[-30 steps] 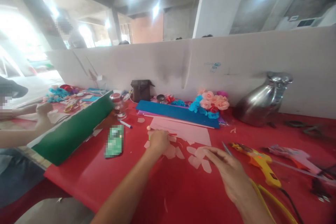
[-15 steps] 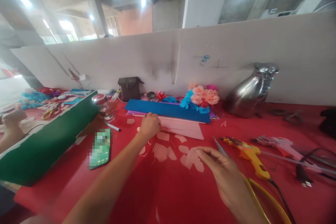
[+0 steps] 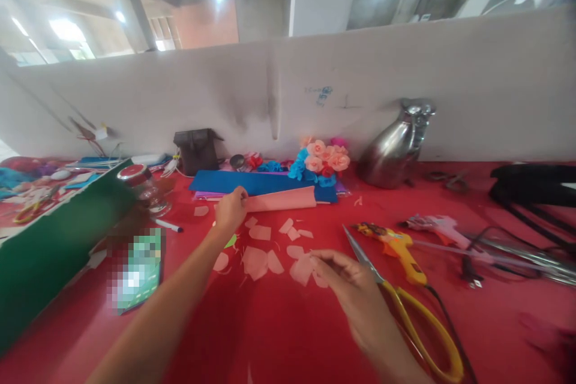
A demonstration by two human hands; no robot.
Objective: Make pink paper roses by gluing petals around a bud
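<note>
My left hand [image 3: 231, 210] is closed on the left end of a pink paper sheet [image 3: 283, 199], which lies slightly curled against the front of a blue sheet stack [image 3: 265, 183]. Nearer to me, my right hand [image 3: 355, 285] pinches a petal-shaped pink paper piece [image 3: 301, 270] between thumb and fingers, low over the red table. Several more cut pink paper pieces [image 3: 255, 263] lie scattered between the hands. Beside my right hand rest large scissors [image 3: 400, 294] with yellow handles.
A yellow glue gun [image 3: 405, 258] and a pink glue gun [image 3: 438, 228] lie right, with cords. Behind stand paper flowers [image 3: 326, 159] and a steel jug [image 3: 391, 150]. A phone [image 3: 141, 273], a marker [image 3: 167, 225], a glass jar [image 3: 146, 192] and a green board [image 3: 67, 246] are left.
The view has turned right, so things sit further left in it. The pink sheet's right end has come up over the blue stack in my left hand. My right hand keeps its pinch.
</note>
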